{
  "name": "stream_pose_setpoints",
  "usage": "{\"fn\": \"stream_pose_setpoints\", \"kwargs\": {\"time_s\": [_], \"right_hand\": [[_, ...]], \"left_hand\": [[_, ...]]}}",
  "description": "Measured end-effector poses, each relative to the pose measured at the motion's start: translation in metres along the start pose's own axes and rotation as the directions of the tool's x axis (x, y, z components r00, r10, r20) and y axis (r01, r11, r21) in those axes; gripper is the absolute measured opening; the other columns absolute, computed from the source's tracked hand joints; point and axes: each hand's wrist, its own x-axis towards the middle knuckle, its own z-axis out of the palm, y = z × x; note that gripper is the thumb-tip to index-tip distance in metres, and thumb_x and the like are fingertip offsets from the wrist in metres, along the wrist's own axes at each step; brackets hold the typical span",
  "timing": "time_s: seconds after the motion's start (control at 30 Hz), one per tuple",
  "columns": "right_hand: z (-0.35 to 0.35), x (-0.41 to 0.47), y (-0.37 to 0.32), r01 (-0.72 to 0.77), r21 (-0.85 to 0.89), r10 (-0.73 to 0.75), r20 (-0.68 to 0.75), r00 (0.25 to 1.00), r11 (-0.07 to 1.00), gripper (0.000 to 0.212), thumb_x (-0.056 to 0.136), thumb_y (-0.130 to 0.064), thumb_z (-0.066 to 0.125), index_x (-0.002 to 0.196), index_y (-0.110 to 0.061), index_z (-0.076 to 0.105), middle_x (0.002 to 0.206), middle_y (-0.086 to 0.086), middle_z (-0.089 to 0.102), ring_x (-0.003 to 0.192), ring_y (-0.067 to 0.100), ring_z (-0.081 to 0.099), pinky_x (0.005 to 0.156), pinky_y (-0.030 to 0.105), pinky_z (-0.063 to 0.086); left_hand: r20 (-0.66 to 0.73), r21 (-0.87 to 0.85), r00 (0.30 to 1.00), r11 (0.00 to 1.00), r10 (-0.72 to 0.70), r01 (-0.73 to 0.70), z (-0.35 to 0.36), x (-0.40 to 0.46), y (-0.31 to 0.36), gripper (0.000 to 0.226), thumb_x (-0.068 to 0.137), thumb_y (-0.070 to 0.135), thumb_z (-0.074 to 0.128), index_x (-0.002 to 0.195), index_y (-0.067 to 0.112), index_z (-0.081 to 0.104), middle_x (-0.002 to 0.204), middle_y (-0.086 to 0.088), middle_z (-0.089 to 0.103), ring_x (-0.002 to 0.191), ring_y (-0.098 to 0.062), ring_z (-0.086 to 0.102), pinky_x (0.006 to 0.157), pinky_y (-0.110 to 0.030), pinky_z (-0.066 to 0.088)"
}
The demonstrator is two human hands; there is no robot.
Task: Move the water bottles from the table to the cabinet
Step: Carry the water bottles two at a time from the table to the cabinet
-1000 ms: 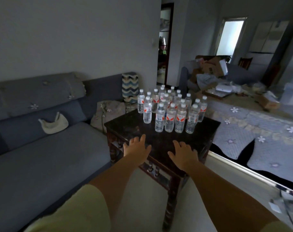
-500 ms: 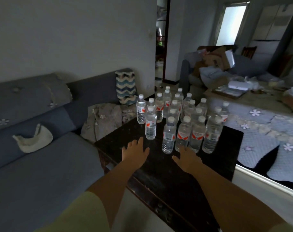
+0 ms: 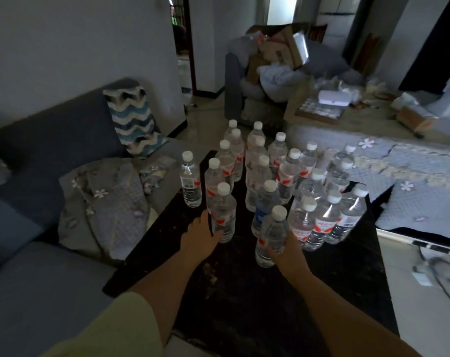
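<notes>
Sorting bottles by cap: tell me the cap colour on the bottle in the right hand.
White cap, seen in the head view.

A grey-blue sofa [image 3: 38, 253] runs along the left wall, carrying a zigzag-patterned cushion [image 3: 133, 119] upright against its backrest and a grey floral quilted cover [image 3: 105, 204] crumpled on the seat. At the rear, an armchair [image 3: 254, 91] is heaped with cardboard boxes [image 3: 280, 51] and pale cloth, beside an open doorway [image 3: 184, 45]. To the right lie a pale blue flowered quilt [image 3: 398, 171] and a dark cable [image 3: 445, 274] on the floor.
</notes>
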Motion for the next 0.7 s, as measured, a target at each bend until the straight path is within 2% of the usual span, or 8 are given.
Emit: {"fn": "stream_pose_setpoints", "kwargs": {"time_s": [0.1,0.17,0.23,0.33,0.43,0.53,0.63,0.7], "right_hand": [[0.003,-0.007,-0.015,-0.025,0.103,0.028,-0.024,0.999,0.994,0.063,0.076,-0.029,0.081,0.129,-0.03,0.047,0.118,-0.012,0.063,0.111,0.004,0.061,0.1,0.039,0.05],[0.008,-0.005,-0.014,-0.048,0.13,0.049,-0.004,0.999,0.99,0.073,0.073,-0.029,0.083,0.133,-0.032,0.042,0.123,-0.012,0.06,0.117,0.007,0.058,0.104,0.042,0.047],[0.015,0.001,-0.008,-0.081,0.155,0.083,-0.009,0.996,0.985,0.084,0.07,-0.033,0.084,0.139,-0.033,0.037,0.13,-0.011,0.057,0.124,0.011,0.055,0.107,0.045,0.044],[0.023,0.004,-0.006,-0.1,0.19,0.108,-0.032,0.994,0.977,0.09,0.07,-0.031,0.084,0.144,-0.03,0.033,0.137,-0.008,0.053,0.128,0.012,0.051,0.11,0.044,0.041],[0.029,0.011,0.0,-0.102,0.219,0.113,-0.04,0.993,0.97,0.076,0.073,-0.022,0.083,0.136,-0.029,0.04,0.13,-0.011,0.055,0.123,0.01,0.052,0.107,0.034,0.042],[0.032,0.016,0.003,-0.073,0.209,0.088,-0.063,0.994,0.975,0.067,0.074,-0.018,0.083,0.125,-0.034,0.044,0.12,-0.016,0.058,0.112,0.0,0.056,0.102,0.028,0.043],[0.034,0.022,-0.001,-0.013,0.192,0.031,-0.09,0.995,0.981,0.063,0.074,-0.014,0.083,0.116,-0.04,0.043,0.111,-0.021,0.057,0.103,-0.012,0.055,0.088,0.009,0.042],[0.034,0.023,-0.003,0.015,0.166,-0.001,-0.084,0.996,0.986,0.062,0.074,-0.012,0.082,0.118,-0.034,0.044,0.108,-0.022,0.056,0.099,-0.017,0.053,0.079,0.002,0.042]], "left_hand": [[-0.006,-0.356,0.998,0.932,0.07,-0.068,0.011,0.024,-0.001,0.09,0.084,0.042,0.069,0.153,0.02,0.015,0.149,-0.003,0.036,0.136,-0.021,0.038,0.11,-0.038,0.035],[-0.024,-0.555,0.997,0.829,0.069,-0.071,0.019,0.033,0.003,0.089,0.077,0.029,0.079,0.148,0.021,0.027,0.136,0.009,0.045,0.125,-0.009,0.044,0.105,-0.029,0.036],[-0.02,-0.677,0.999,0.735,0.032,-0.037,0.032,0.046,0.003,0.09,0.072,0.022,0.084,0.145,0.02,0.033,0.133,0.011,0.049,0.122,-0.008,0.049,0.107,-0.033,0.04],[-0.021,-0.747,1.0,0.664,-0.02,-0.003,0.045,0.061,0.003,0.086,0.07,0.011,0.085,0.141,0.013,0.037,0.134,0.003,0.053,0.123,-0.016,0.053,0.107,-0.04,0.043],[0.005,-0.767,0.995,0.638,-0.098,0.066,0.054,0.071,0.004,0.087,0.071,0.013,0.084,0.142,0.011,0.033,0.138,-0.005,0.051,0.125,-0.022,0.051,0.106,-0.039,0.042],[0.005,-0.746,0.989,0.659,-0.145,0.1,0.062,0.078,0.005,0.083,0.073,0.021,0.083,0.14,0.014,0.035,0.139,-0.007,0.05,0.126,-0.027,0.051,0.106,-0.043,0.043],[-0.005,-0.733,0.99,0.673,-0.144,0.094,0.06,0.079,0.005,0.079,0.075,0.025,0.082,0.14,0.015,0.038,0.135,-0.002,0.052,0.124,-0.025,0.052,0.099,-0.035,0.044],[0.009,-0.738,0.991,0.667,-0.136,0.098,0.056,0.072,0.004,0.076,0.075,0.027,0.082,0.138,0.018,0.04,0.132,0.0,0.053,0.122,-0.023,0.054,0.091,-0.03,0.043]]}}
